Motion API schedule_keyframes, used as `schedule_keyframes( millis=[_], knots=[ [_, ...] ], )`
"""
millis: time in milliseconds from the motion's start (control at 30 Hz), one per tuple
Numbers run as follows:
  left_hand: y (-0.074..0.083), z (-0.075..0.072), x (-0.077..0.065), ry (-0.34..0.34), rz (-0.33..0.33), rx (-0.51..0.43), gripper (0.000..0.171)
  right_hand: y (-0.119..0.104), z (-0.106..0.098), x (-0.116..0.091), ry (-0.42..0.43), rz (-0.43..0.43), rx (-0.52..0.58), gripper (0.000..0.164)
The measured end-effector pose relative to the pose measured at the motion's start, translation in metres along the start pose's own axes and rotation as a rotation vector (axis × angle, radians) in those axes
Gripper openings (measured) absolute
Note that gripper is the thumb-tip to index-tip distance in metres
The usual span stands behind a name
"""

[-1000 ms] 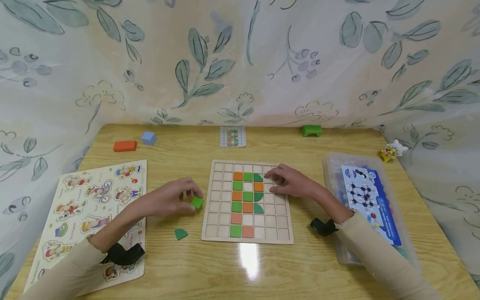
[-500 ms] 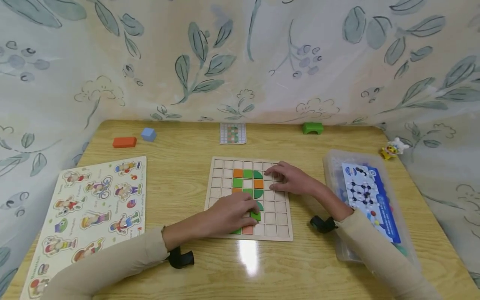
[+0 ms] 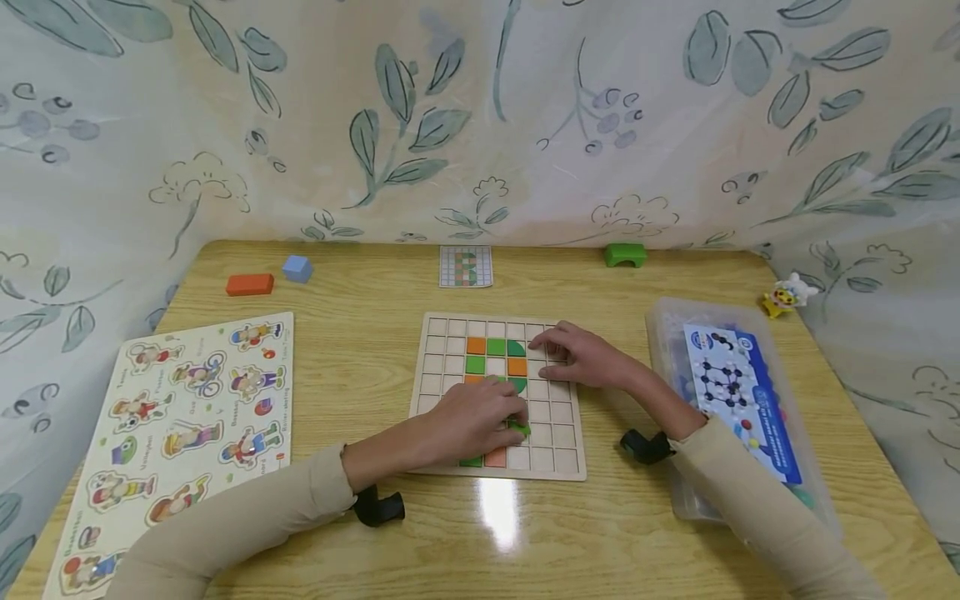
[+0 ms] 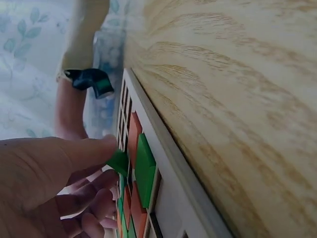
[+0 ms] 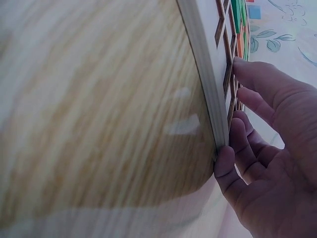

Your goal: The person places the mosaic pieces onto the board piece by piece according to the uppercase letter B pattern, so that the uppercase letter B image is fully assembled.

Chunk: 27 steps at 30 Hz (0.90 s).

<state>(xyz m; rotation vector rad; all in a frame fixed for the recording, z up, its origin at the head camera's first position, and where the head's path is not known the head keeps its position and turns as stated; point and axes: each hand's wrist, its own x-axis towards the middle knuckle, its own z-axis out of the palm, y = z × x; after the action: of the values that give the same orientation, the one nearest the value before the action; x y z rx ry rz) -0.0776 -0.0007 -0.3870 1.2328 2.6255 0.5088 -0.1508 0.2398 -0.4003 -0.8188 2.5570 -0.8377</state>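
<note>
A wooden grid board point(image 3: 557, 435) lies mid-table, with orange, green and dark green tiles set in several of its squares. Between thumb and fingers, my left hand point(image 3: 468, 421) pinches a green tile point(image 3: 519, 428) over the lower middle of the board. The left wrist view shows this green tile point(image 4: 119, 161) tilted at the thumb tip, close to the seated tiles. My left hand covers part of the tile pattern. My right hand point(image 3: 585, 358) rests its spread, relaxed fingertips on the board's right side; in the right wrist view, fingertips point(image 5: 225, 156) touch the edge.
A small pattern card point(image 3: 465, 267) lies behind the board. To the left are a picture puzzle board point(image 3: 172, 400), a red block point(image 3: 250, 285) and a blue cube point(image 3: 297, 268). A plastic box point(image 3: 678, 417), a green arch block point(image 3: 626, 255) and a toy figure point(image 3: 787, 296) stand right.
My left hand has carried the green tile rightward from the table beside the board to over its squares, then slightly further right. My right hand keeps its place.
</note>
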Motion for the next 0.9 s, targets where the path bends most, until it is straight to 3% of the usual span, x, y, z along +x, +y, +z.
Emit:
schedule_keyframes(
  millis=[367, 600, 733, 900],
  knots=[
    [0.002, 0.0, 0.001, -0.014, 0.019, -0.009, 0.008, 0.002, 0.001, 0.0, 0.0, -0.016, -0.008, 0.038],
    [0.005, -0.003, -0.004, -0.011, 0.085, 0.179, 0.011, 0.001, 0.0, 0.0, -0.008, -0.005, -0.004, 0.038],
    [-0.007, -0.015, -0.025, -0.008, 0.085, 0.084, 0.017, 0.0, 0.001, 0.001, -0.012, -0.004, -0.001, 0.038],
    [-0.044, -0.029, -0.076, 0.112, 0.023, -0.067, 0.024, -0.001, -0.001, 0.002, -0.019, 0.006, -0.008, 0.038]
  ],
)
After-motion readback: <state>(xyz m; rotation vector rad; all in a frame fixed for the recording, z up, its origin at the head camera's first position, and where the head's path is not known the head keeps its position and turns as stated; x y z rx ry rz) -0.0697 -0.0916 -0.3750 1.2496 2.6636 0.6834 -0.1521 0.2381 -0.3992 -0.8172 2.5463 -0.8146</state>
